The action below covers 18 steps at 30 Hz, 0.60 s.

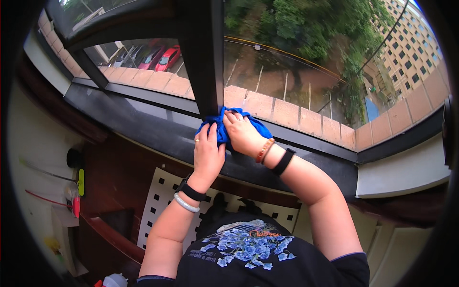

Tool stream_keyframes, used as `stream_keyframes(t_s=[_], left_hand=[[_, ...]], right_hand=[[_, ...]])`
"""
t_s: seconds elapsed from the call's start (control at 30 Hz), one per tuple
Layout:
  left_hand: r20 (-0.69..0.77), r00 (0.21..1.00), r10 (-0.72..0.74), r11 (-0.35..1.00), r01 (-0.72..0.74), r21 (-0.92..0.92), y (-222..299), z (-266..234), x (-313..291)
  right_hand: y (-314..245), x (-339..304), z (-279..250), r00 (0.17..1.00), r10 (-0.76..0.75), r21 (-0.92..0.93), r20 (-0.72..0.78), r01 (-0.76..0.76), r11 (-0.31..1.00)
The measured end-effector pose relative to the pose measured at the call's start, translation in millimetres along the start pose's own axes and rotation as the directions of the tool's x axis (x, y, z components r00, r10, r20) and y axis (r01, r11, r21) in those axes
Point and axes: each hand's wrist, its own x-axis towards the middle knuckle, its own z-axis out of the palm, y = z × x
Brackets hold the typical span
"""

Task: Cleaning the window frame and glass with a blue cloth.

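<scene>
A crumpled blue cloth (259, 126) is bunched at the foot of the dark upright window post (206, 71), where it meets the lower frame and the black sill (158, 131). My left hand (209, 150) grips the cloth's left side, fingertips pressed into its folds. On the cloth's right side lies my right hand (245, 135), its fingers bent over the fabric beside the post. The two hands nearly meet, and part of the cloth is hidden under them.
Glass panes rise on both sides of the post, with a brick ledge (311, 122) outside. Below the sill lies a white mat with black squares (152, 210). Long-handled tools with a green head (81, 182) and a red head (75, 206) stand at left.
</scene>
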Motion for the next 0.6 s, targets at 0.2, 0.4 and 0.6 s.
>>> stream_keyframes(t_s=[0.2,0.4,0.6], left_hand=[[0.113,0.992,0.059,0.982,-0.078,0.175,-0.3,9.4,7.2],[0.256,0.953,0.163,0.973,-0.199,0.121,44.8,29.4,5.4],[0.350,0.869,0.350,0.913,-0.400,0.082,95.6,70.1,-9.8]], right_hand=[[3.3,-6.7,-18.3,0.996,0.036,0.112,0.077,-0.044,0.993],[34.3,-66.1,-25.4,0.997,0.079,0.036,-0.016,-0.078,0.996],[63.1,-142.7,-65.7,0.979,0.203,0.038,0.029,-0.204,0.978]])
